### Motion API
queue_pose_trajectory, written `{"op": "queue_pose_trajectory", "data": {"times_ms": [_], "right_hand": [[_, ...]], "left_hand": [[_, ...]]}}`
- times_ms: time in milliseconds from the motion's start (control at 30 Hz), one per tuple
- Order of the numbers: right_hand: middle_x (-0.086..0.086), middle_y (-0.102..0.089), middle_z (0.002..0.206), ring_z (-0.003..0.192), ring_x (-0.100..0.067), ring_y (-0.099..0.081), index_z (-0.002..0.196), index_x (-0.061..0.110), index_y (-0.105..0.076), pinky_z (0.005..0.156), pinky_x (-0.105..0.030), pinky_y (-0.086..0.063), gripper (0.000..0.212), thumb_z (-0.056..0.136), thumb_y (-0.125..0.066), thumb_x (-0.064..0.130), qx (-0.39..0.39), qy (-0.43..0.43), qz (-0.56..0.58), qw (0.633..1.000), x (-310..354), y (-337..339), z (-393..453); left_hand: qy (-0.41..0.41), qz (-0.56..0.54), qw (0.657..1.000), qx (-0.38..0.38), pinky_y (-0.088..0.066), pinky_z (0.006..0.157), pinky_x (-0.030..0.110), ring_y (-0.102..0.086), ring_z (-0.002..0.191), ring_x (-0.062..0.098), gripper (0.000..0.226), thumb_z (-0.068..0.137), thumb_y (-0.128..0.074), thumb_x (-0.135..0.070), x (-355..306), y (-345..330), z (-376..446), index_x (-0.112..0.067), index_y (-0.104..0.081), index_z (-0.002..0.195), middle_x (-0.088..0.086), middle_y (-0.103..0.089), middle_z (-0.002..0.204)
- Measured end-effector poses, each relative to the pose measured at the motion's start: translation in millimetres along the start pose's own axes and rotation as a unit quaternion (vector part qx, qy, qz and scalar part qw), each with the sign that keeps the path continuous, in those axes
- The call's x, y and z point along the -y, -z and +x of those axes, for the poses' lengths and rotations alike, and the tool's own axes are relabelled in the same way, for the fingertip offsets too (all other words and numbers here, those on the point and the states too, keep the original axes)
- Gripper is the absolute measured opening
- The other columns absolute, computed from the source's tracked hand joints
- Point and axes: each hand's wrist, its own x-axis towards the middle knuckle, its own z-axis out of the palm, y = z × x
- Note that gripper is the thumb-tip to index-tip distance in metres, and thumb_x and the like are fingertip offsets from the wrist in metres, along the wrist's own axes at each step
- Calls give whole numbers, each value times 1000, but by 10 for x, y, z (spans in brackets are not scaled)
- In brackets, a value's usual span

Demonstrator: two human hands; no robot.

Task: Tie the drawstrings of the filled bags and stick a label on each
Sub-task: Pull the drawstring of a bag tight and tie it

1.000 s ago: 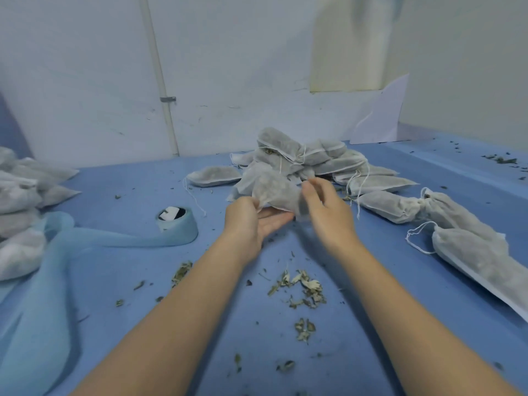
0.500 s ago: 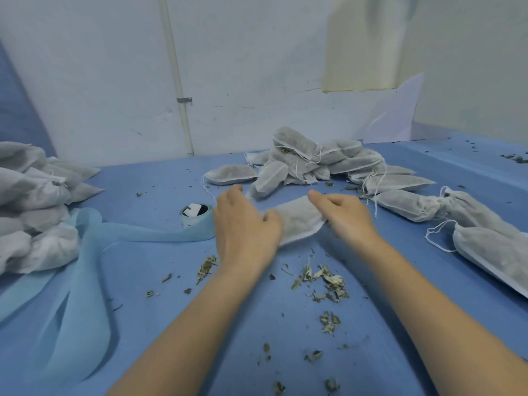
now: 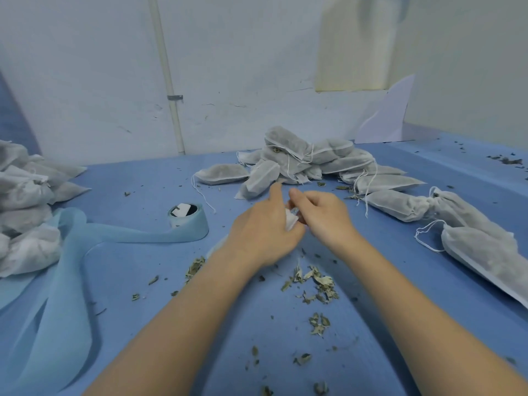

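A white filled bag (image 3: 291,219) lies on the blue table (image 3: 148,281), almost wholly hidden under my left hand (image 3: 261,228). That hand grips it from above with the index finger pointing forward. My right hand (image 3: 324,214) pinches the bunched mouth of the same bag right beside the left thumb. The drawstring itself is hidden between the fingers. A roll of blue label tape (image 3: 186,215) stands to the left of my hands, and its long backing strip (image 3: 65,267) trails off to the left.
A heap of filled bags (image 3: 310,162) lies just behind my hands. Tied bags (image 3: 483,252) lie along the right side, and another stack of bags (image 3: 24,201) is at the left edge. Dried leaf crumbs (image 3: 313,281) are scattered in front of my hands.
The bag went from held up, to laid flat on the table, to mostly covered by my left hand. My right hand moved in to the bag's mouth, close against the left.
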Motion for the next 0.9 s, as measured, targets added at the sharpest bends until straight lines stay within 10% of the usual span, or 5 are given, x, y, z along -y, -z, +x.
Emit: {"op": "queue_pose_trajectory", "data": {"times_ms": [100, 300, 433, 667, 900], "right_hand": [[4, -63, 64, 73, -15, -64, 68, 24, -63, 72, -29, -49, 35, 95, -50, 43, -26, 0, -16, 1000, -16, 32, 4], [12, -49, 36, 36, -4, -41, 40, 23, -59, 47, -13, -35, 56, 94, -53, 38, -60, 13, -88, 994, -36, -13, -27], [8, -39, 38, 32, -6, -27, 44, 18, -56, 41, -21, -28, 52, 91, -55, 39, -26, -128, 112, 985, 83, -25, -30], [6, -28, 46, 46, -7, -8, 83, 3, -57, 33, -16, -10, 17, 73, -44, 7, 116, -244, 596, 756, 183, -149, -99], [5, -37, 55, 46, -6, -15, 110, 15, -64, 36, -16, -12, 40, 82, -39, 2, 160, -173, 499, 834, 184, -265, -136]], "left_hand": [[-6, 44, 999, 7, -35, 63, 31, -57, 93, 24, 39, 94, -39, -48, 98, -11, -30, -27, -45, 126, -3, -58, 89], [-25, 85, 996, -30, -36, 67, 32, -54, 92, 25, 28, 100, -30, -32, 192, -71, -116, -18, -55, 102, -2, -48, 101], [21, -84, 994, -71, -41, 69, 34, -55, 82, 20, 20, 98, -39, -21, 175, -49, -94, -15, -56, 92, -5, -53, 89], [125, -336, 930, -87, -36, 56, 4, -51, 68, -1, 16, 93, -52, -17, 228, 13, -95, -25, -53, 79, -13, -62, 74], [138, -358, 913, -140, -36, 58, 5, -53, 74, -1, 10, 90, -58, -22, 261, -11, -145, -19, -55, 81, -9, -65, 84]]}}
